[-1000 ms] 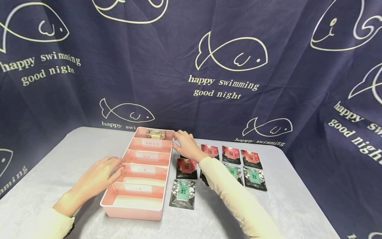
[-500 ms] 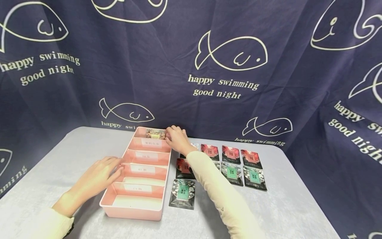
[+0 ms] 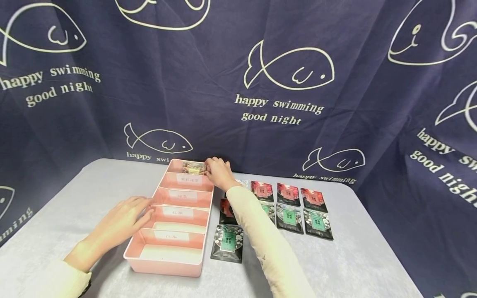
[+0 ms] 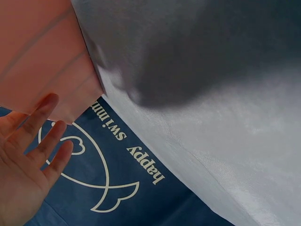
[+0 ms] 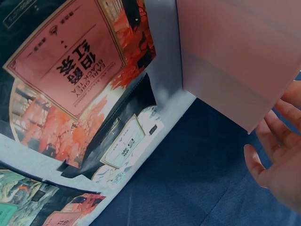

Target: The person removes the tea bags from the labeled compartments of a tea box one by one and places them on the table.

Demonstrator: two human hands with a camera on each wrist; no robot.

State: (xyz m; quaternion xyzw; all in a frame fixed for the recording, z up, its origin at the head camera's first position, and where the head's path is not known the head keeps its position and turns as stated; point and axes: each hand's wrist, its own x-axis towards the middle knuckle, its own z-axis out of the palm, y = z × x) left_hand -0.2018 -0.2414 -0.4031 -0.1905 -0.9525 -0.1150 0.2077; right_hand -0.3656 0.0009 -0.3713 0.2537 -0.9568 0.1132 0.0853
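A long pink divided box (image 3: 167,267) stands on the table, with white paper labels on its dividers. My left hand (image 3: 124,217) rests against its left side; in the left wrist view, its fingers (image 4: 40,113) are fairly straight beside the outer wall. My right hand (image 3: 220,171) reaches over the right rim at the far end, beside a tea sachet (image 3: 193,168) with a yellow label in the far compartment. In the right wrist view, my right hand (image 5: 282,165) is at the box's far corner with some fingertips hidden. Whether they pinch the sachet cannot be told.
Right of the box lie several black tea sachets, including a red-label one (image 3: 262,190) and a green-label one (image 3: 228,243). My right sleeve (image 3: 261,244) partly covers some. A dark blue curtain (image 3: 223,82) with fish outlines hangs behind the table's back edge.
My right hand has moved left from the box's far right rim to the sachet in the far compartment. My left hand and the box have hardly moved.
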